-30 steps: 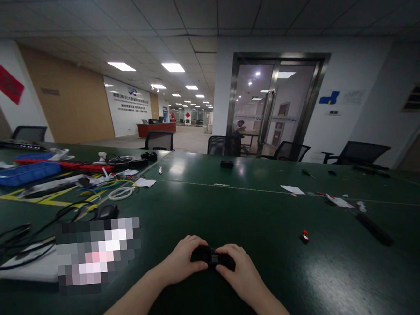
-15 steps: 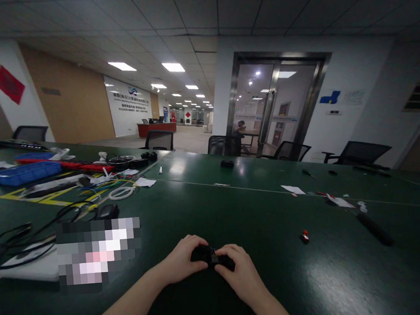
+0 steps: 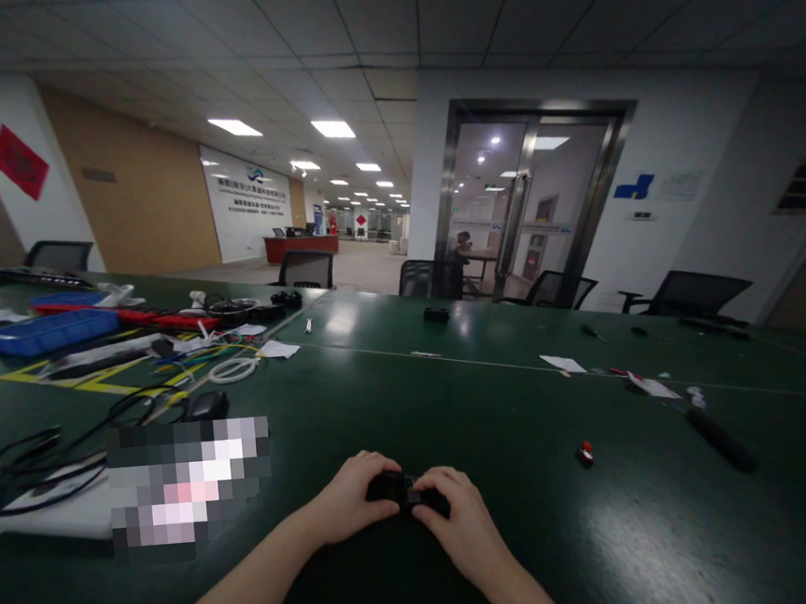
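Our left hand (image 3: 345, 504) and right hand (image 3: 465, 511), over a smooth, glossy green tabletop (image 3: 494, 397), pinched between them opposite ends of a black, elongated object (image 3: 408, 495), blocky at its middle.

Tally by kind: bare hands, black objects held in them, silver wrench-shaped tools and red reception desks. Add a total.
Bare hands, left hand and right hand: 2
Small black held object: 1
Silver wrench-shaped tool: 1
Red reception desk: 1
Total: 5
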The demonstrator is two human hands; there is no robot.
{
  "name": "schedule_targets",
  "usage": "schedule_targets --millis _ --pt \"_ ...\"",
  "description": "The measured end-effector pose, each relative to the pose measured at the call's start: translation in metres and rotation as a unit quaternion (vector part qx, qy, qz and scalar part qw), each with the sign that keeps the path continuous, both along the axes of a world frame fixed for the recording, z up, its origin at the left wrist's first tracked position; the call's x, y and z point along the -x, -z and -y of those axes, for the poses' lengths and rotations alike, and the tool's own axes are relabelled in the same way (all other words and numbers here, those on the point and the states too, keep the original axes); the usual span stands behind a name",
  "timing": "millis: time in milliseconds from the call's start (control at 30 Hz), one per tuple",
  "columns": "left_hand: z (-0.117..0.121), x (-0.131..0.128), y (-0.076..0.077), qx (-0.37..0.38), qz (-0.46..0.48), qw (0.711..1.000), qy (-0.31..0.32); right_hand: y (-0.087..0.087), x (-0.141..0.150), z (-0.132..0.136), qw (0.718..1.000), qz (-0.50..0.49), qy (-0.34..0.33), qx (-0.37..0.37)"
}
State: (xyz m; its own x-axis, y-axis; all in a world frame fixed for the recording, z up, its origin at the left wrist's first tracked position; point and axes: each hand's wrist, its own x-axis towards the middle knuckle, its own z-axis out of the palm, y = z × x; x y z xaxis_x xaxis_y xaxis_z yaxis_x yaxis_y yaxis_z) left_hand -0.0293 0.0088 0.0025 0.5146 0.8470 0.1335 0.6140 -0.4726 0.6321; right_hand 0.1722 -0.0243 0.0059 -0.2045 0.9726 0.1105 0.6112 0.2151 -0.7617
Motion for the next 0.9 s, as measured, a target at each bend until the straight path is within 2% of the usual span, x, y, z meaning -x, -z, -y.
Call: schedule_targets --millis 400,667,900 --pt "0.003 0.001 -0.006 0.039 0.004 0.999 -0.009 0.004 -0.018 -0.005 0.992 -0.078 0.064 -0.070" --pt "0.003 0.002 -0.006 0.042 0.002 0.999 -0.009 -0.005 -0.024 -0.001 0.976 -0.104 0.104 -0.163" --pt "0.004 0.003 -0.008 0.046 0.001 0.999 -0.008 -0.007 -0.026 -0.001 0.967 -0.100 0.126 -0.198"
